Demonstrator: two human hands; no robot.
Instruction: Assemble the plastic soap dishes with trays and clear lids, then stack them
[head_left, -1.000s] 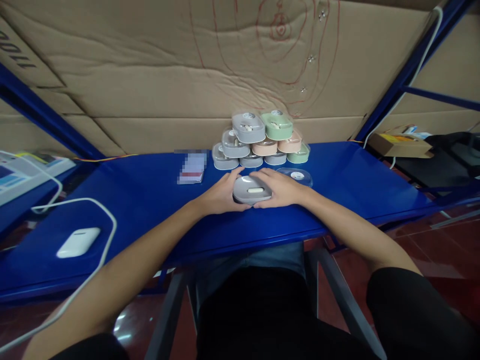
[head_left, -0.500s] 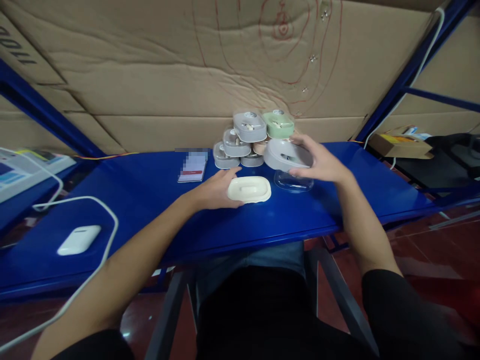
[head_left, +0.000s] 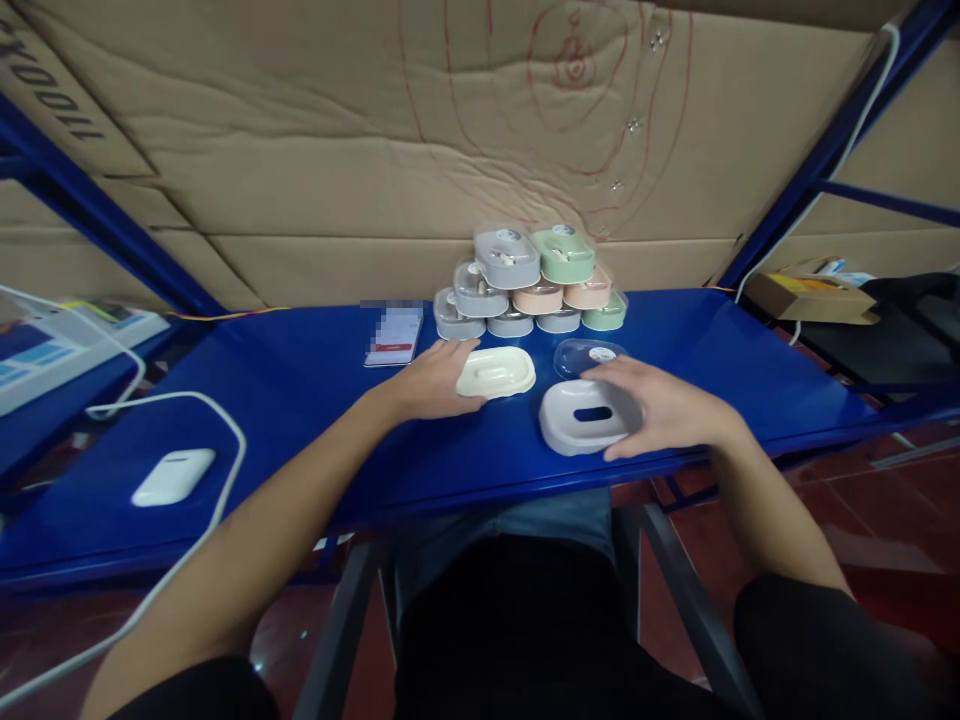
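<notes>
My left hand [head_left: 441, 380] has its thumb and fingers around the left end of a cream oval tray [head_left: 501, 374] with a raised middle, which lies at the table. Farther right, my right hand [head_left: 651, 405] grips the right side of a grey oval box shell [head_left: 562, 425]. A dark slot shows in the shell's floor, and it sits low at the table's front. Just behind it lies a clear oval lid [head_left: 574, 355] with a round white sticker, apart from my fingers.
Behind my hands, several lidded oval boxes [head_left: 510, 258] in grey, green and peach form a stack against the cardboard wall [head_left: 315, 200]. A phone [head_left: 395, 335] lies left of it. A white earbud case [head_left: 174, 477] and a white cable [head_left: 229, 470] are at the left.
My right hand has brought the grey shell toward me and down, from in front of the stack to the table's front. The clear lid is now uncovered. My left hand stays on the tray.
</notes>
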